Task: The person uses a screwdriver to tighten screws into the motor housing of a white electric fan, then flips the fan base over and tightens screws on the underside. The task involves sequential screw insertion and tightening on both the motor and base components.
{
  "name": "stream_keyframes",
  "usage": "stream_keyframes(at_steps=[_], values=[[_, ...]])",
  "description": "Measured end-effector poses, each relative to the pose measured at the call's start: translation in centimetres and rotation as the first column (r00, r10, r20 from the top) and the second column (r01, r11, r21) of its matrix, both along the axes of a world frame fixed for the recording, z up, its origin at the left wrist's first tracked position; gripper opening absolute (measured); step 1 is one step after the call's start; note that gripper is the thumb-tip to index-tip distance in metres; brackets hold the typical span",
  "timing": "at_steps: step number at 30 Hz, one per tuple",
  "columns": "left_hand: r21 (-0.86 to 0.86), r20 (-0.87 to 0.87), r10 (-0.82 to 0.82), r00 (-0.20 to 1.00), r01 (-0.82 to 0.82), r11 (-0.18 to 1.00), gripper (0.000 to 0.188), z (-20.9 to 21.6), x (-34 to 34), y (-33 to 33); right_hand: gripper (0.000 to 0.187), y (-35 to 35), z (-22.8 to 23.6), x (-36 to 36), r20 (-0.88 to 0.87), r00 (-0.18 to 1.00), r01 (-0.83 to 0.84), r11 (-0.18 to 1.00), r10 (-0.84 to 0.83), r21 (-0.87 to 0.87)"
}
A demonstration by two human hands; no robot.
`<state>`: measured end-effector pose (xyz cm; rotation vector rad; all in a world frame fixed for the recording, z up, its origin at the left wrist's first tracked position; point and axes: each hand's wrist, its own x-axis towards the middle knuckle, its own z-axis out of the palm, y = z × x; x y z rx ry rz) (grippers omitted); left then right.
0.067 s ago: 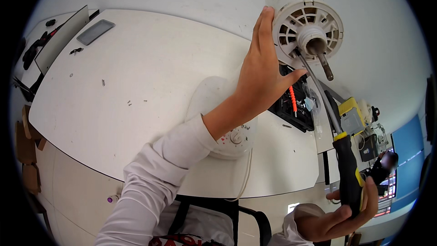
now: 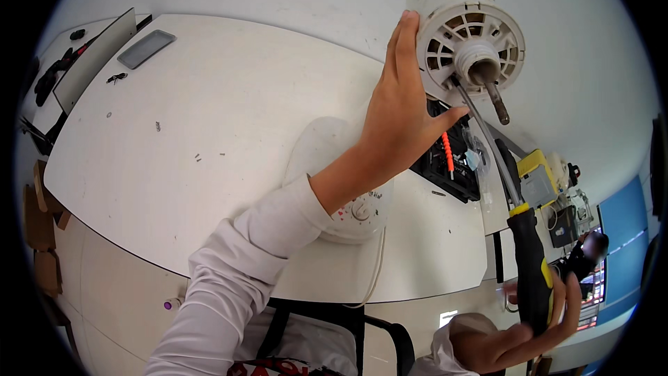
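A white fan motor housing [image 2: 476, 50] with a round vented front, a threaded collar and a metal shaft is at the upper right. Stretched fingers of my left hand [image 2: 395, 113] lie along its left side, with the thumb spread below; the fingertips' hold is partly out of sight. My right hand [image 2: 497, 347], low on the right, has its fingers around the black and yellow handle of a long screwdriver [image 2: 531, 259]. The screwdriver's tip meets the vented front just left of the collar. Beneath my left forearm, partly covered, rests a white fan base [image 2: 323, 143] with printed decoration.
On the white table [image 2: 229, 104] lie several small screws, a grey tray [image 2: 147, 49] and a small black cord [image 2: 117, 78]. An open black tool case [image 2: 456, 182] with an orange bit extension [image 2: 447, 152] sits behind the screwdriver. A black chair [image 2: 390, 331] stands at the near edge.
The fingers of my right hand have shifted and loosened slightly around the screwdriver handle, which has turned a little. My left hand and the motor housing stay in place.
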<state>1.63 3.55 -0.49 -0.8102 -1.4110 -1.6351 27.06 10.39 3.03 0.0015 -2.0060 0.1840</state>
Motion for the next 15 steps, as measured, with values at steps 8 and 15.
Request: stream_keyframes(at_steps=[8,15], values=[[0.001,0.001,0.004,1.0,-0.004,1.0,0.108,-0.1,0.1,-0.1,0.025,0.0,2.0,-1.5,0.168,0.945,-0.328,0.795,0.282,0.51],[-0.008,-0.01,0.022,1.0,-0.022,1.0,0.108,-0.2,0.0,0.0,0.031,-2.1,2.0,-3.3,-0.109,0.941,-0.269,0.903,0.321,0.335]])
